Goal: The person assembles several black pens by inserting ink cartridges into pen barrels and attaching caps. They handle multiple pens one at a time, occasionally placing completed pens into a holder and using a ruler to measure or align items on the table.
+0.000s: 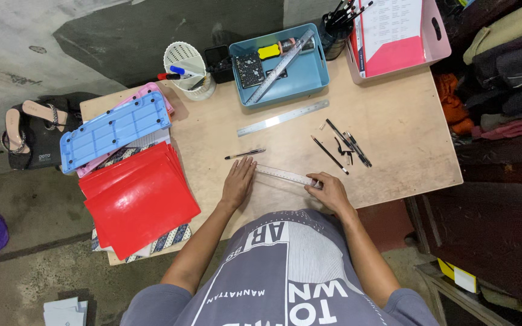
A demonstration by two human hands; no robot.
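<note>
A clear plastic ruler (285,175) lies flat on the wooden table (388,133) in front of me. My left hand (237,183) rests palm down, fingers apart, its fingertips at the ruler's left end. My right hand (330,190) grips the ruler's right end with thumb and fingers. Just above my left hand lies a black pen (244,154). Farther up is a steel ruler (283,118).
Several black pens and pencils (344,145) lie to the right. A blue tray (280,65) with a ruler and small items, a white mesh cup (186,66), a dark pen holder (335,29) and a pink bin (397,37) stand at the back. Red folders (137,196) and a blue plastic case (114,129) are stacked at left.
</note>
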